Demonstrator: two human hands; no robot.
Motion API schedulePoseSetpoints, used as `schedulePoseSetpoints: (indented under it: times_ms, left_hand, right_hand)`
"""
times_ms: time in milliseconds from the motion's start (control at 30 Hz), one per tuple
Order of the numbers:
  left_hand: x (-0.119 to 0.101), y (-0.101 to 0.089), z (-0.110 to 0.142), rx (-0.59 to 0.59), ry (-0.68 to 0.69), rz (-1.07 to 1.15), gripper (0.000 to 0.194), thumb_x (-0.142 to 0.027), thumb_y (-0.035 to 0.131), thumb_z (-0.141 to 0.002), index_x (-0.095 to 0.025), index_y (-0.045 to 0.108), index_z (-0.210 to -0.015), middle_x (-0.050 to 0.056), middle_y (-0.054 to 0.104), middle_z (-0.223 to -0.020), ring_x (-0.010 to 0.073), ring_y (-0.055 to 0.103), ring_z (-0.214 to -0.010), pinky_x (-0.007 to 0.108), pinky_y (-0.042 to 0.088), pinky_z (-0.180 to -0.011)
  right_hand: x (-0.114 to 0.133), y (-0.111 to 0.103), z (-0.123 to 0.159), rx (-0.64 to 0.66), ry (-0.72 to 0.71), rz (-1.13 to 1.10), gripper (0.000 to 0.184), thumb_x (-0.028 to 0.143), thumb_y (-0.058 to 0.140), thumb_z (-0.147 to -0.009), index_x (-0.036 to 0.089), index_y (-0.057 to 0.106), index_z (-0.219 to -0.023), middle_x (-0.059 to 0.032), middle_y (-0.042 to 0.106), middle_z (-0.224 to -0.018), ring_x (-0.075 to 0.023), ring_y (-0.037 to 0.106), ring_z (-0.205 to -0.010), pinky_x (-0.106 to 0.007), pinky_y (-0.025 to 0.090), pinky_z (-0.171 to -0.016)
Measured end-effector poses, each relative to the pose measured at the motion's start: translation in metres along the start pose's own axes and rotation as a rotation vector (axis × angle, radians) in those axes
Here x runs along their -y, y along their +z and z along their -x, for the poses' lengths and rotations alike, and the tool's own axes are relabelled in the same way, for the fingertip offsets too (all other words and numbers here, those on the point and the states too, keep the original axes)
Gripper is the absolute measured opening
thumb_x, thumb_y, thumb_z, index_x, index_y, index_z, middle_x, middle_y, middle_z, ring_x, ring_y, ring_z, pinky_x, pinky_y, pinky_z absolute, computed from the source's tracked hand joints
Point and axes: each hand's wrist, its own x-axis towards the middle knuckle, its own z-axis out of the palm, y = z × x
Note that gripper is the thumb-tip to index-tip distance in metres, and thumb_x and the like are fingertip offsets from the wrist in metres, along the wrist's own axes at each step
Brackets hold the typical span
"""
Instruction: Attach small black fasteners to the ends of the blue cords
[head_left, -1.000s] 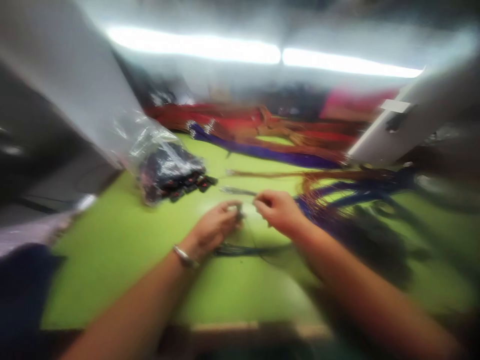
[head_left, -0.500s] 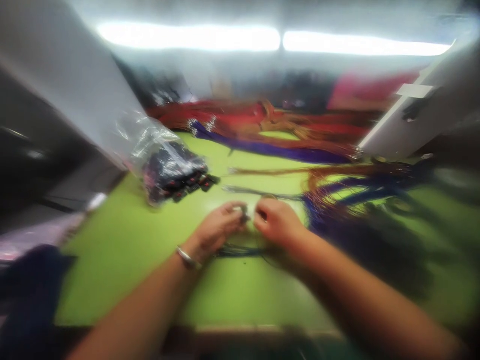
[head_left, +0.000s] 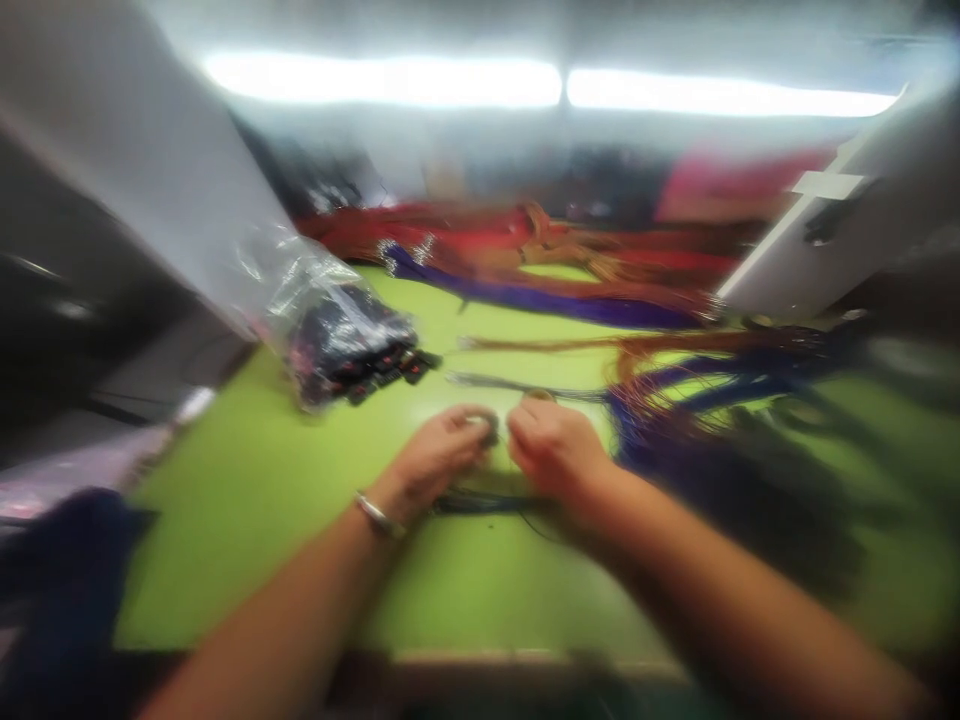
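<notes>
Over the middle of the green table point(head_left: 247, 540), my left hand point(head_left: 439, 455) is closed in a pinch on a small dark connector point(head_left: 491, 430), blurred and partly covered by the fingers. My right hand point(head_left: 559, 440) faces it across a narrow gap, fingers curled shut; whatever lies inside them is hidden. Beneath both hands runs a bundle of dark wires point(head_left: 484, 503), with one thin strand curving out below the right wrist. Just beyond the right hand lie grey wires point(head_left: 517, 383) with their tips pointing left.
At the left, a clear plastic bag point(head_left: 319, 280) spills black connectors point(head_left: 382, 375). Purple wires point(head_left: 540, 295) and red-orange wires point(head_left: 465, 225) stretch across the back. Tangled orange and blue wires point(head_left: 637, 400) lie at the right. Slanted panels point(head_left: 817, 230) flank the table.
Both hands stay nearly in place. The connector in my left hand is more covered by the fingers now, and my right fingers have curled in more tightly.
</notes>
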Motion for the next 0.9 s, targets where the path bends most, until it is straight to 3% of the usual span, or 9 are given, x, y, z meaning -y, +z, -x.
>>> schedulePoseSetpoints:
  times_ms: [267, 433, 600, 900]
  left_hand:
    - [0.004, -0.001, -0.003, -0.015, 0.006, -0.038, 0.035, -0.029, 0.074, -0.068, -0.012, 0.062, -0.096, 0.003, 0.061, -0.075, 0.0047, 0.053, -0.053, 0.017, 0.041, -0.050]
    - [0.002, 0.001, -0.003, 0.029, 0.003, 0.040, 0.029, -0.023, 0.073, -0.070, -0.011, 0.062, -0.094, 0.003, 0.061, -0.077, 0.0047, 0.054, -0.056, 0.017, 0.043, -0.054]
    - [-0.001, 0.000, -0.003, 0.045, 0.003, 0.136, 0.028, -0.019, 0.072, -0.070, -0.013, 0.062, -0.095, 0.003, 0.063, -0.082, 0.0065, 0.057, -0.063, 0.018, 0.044, -0.058]
    - [0.001, -0.001, -0.003, 0.104, 0.009, 0.111, 0.033, -0.021, 0.071, -0.071, -0.012, 0.059, -0.101, 0.004, 0.061, -0.080, 0.0076, 0.055, -0.063, 0.020, 0.044, -0.060]
  right_hand:
    - [0.002, 0.012, -0.001, -0.069, -0.036, -0.040, 0.017, 0.017, 0.042, -0.082, 0.016, 0.057, -0.073, -0.0050, 0.056, -0.067, -0.0144, 0.044, -0.060, -0.028, 0.021, -0.052]
    - [0.003, 0.013, 0.001, -0.120, 0.077, -0.372, 0.015, 0.019, 0.046, -0.082, 0.017, 0.055, -0.070, -0.0025, 0.057, -0.068, -0.0119, 0.046, -0.062, -0.023, 0.031, -0.058]
    - [0.001, 0.008, -0.001, -0.154, 0.183, -0.611, 0.010, 0.016, 0.051, -0.076, 0.018, 0.056, -0.068, 0.0011, 0.057, -0.064, -0.0091, 0.046, -0.058, -0.020, 0.034, -0.057]
    - [0.005, 0.010, 0.003, -0.172, 0.159, -0.532, 0.008, 0.020, 0.052, -0.077, 0.018, 0.056, -0.071, 0.0003, 0.058, -0.066, -0.0097, 0.045, -0.058, -0.022, 0.032, -0.057]
